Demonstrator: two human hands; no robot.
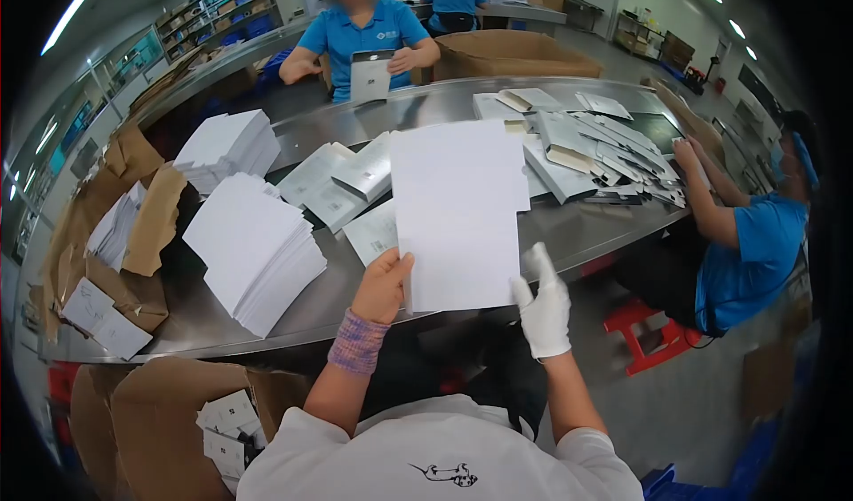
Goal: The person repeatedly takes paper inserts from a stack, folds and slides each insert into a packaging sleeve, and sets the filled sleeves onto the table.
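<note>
My left hand (385, 286) pinches the lower left edge of a flat white box blank (458, 217), which stands raised over the table edge with its plain side toward me. A small step shows along the blank's right side. At its lower right edge is my right hand (544, 310) in a white glove, thumb and fingers apart; whether the thumb touches the edge I cannot tell. To the left of the blank lies a thick fanned stack of white blanks (253, 243). Silver-grey printed cartons (333, 186) lie partly hidden behind the blank.
A second white stack (227, 146) is farther back on the metal table (569, 234). Many flat cartons (613, 150) are heaped at right. Cardboard boxes (169, 412) stand at left. One person (378, 35) opposite holds a carton; another person (755, 226) sits at right.
</note>
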